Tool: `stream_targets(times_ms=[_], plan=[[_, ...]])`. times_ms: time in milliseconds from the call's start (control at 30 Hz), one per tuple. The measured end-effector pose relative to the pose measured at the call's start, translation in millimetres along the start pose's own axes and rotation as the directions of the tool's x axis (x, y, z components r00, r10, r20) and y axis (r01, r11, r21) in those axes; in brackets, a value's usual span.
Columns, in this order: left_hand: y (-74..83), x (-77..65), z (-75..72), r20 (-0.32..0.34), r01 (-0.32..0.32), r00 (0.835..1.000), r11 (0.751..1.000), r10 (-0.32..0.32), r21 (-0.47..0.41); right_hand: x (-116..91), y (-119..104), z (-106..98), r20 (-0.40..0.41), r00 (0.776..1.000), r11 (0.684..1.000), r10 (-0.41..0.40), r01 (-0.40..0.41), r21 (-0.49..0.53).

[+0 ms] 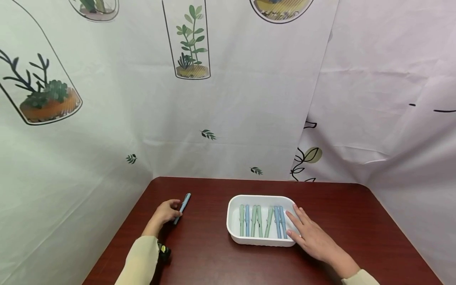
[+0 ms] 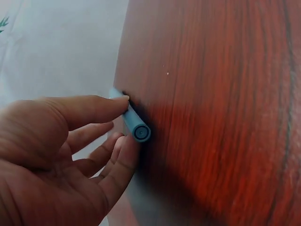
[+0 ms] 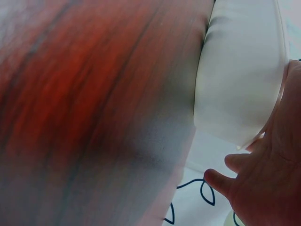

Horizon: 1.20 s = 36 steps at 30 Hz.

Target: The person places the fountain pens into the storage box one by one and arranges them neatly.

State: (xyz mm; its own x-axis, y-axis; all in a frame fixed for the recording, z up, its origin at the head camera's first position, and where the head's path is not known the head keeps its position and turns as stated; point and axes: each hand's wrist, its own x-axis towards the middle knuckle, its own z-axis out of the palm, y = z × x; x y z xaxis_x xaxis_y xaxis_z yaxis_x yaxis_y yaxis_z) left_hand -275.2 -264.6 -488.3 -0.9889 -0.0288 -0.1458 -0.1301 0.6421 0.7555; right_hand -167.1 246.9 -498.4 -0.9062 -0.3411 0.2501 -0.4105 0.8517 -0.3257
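On the left of the table, my left hand (image 1: 165, 213) pinches a light blue pen (image 1: 183, 206) between its thumb and fingers. In the left wrist view the thumb lies along one side of the pen (image 2: 133, 120), whose round end faces the camera. My right hand (image 1: 315, 237) rests with spread, fairly straight fingers at the right rim of a white tray (image 1: 263, 241). Several green pens (image 1: 253, 221) and blue pens (image 1: 247, 221) lie side by side in it. The right wrist view shows the tray's outer wall (image 3: 240, 70) beside that hand (image 3: 268, 174).
The dark red wooden table (image 1: 210, 261) ends at the back against a white cloth (image 1: 231, 118) printed with plants. Cloth also hangs at the left and right sides. A dark device (image 1: 164, 253) sits at the left wrist.
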Motion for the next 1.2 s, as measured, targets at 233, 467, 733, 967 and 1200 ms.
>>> stream_targets(times_ms=[233, 467, 733, 967, 1200], plan=[[9.3, 3.2, 4.1, 0.007, 0.058, 0.998, 0.995, -0.059, 0.075, 1, 0, -1, 0.020, 1.000, 1.000, 0.020, -0.020, 0.001], [11.6, 1.8, 0.7, 0.059, 0.086, 0.995, 0.996, -0.086, -0.004, 3, -1, -3, 0.038, 0.999, 0.999, 0.034, -0.034, 0.002], [3.1, -10.1, -4.6, 0.173, 0.060, 0.985, 0.966, -0.017, -0.250, 2, -2, -4, 0.049, 0.998, 0.999, 0.041, -0.041, 0.008], [6.0, -15.5, 4.2, 0.151, 0.051, 0.988, 0.896, 0.018, -0.442, 2, -2, -4, 0.040, 0.998, 0.999, 0.040, -0.040, 0.003], [16.5, -23.1, 13.5, 0.119, 0.014, 0.991, 0.857, 0.056, -0.516, 2, -2, -2, 0.031, 0.999, 0.999, 0.032, -0.032, 0.004]])
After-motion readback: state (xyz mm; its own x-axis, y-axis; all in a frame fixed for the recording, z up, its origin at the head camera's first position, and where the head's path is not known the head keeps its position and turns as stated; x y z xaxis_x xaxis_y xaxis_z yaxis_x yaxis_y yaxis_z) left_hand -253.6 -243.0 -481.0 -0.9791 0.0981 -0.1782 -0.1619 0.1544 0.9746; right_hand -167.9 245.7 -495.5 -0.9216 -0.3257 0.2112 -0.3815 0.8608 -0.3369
